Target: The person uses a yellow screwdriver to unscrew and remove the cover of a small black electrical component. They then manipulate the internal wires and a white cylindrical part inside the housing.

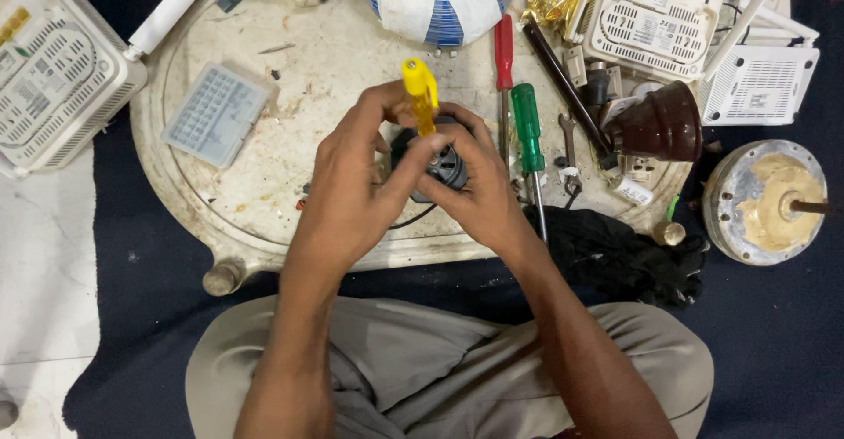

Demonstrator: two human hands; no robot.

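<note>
L hand (352, 193) we pinch yellow screwdriver (421, 94) upright | R hand (479, 184) we cup small dark motor (440, 162) | over round white tray (290, 105)

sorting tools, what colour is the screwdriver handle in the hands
Yellow screwdriver handle, clearest in the head view.

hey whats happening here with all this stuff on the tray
A person sits over a worn round tray and grips a small dark motor in both hands. The left hand and the right hand close around it, with a yellow-handled screwdriver standing upright into its top. A green screwdriver and a red screwdriver lie beside them.
</note>
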